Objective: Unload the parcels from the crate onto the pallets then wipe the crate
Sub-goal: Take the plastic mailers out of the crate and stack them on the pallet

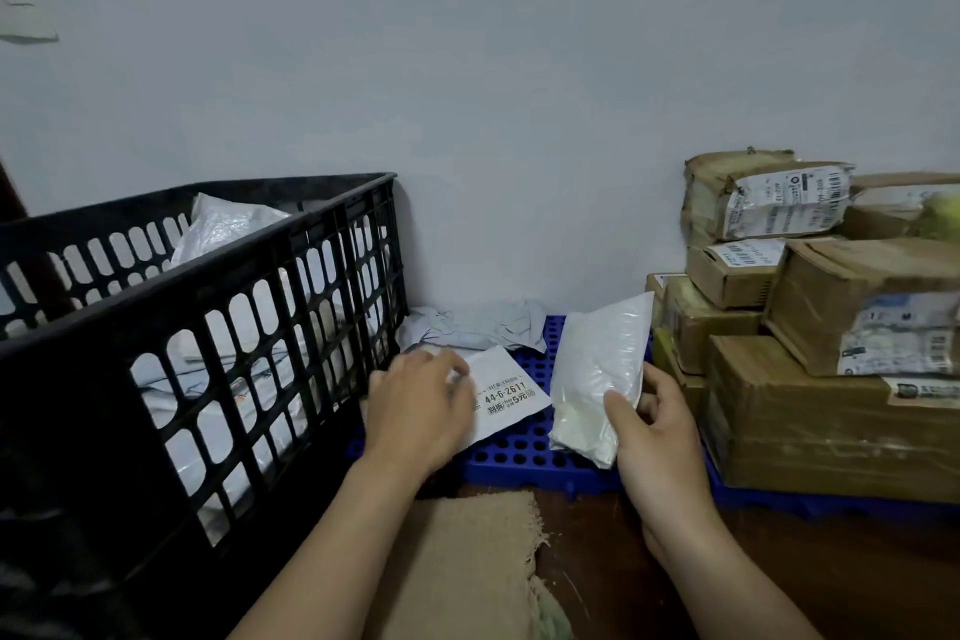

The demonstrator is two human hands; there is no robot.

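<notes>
From the head camera: on the blue pallet (519, 457), between the black crate (156, 307) at left and stacked cardboard boxes (795, 421) at right, two parcels. Gripped in the right hand (654, 426), thumb in front, fingers curled behind its right edge: a translucent white pouch (597, 379), long axis steep, top leaning right toward the boxes, lower end low over the pallet. Under the left hand (415, 411), palm down, fingers bent, grasp or mere touch lost in blur: a white mailer (511, 390), lying flat, labelled corner pointing right. Bare grid between the two. Behind, by the wall, a crumpled white bag (467, 327). Inside the crate, more bagged parcels (228, 224).
</notes>
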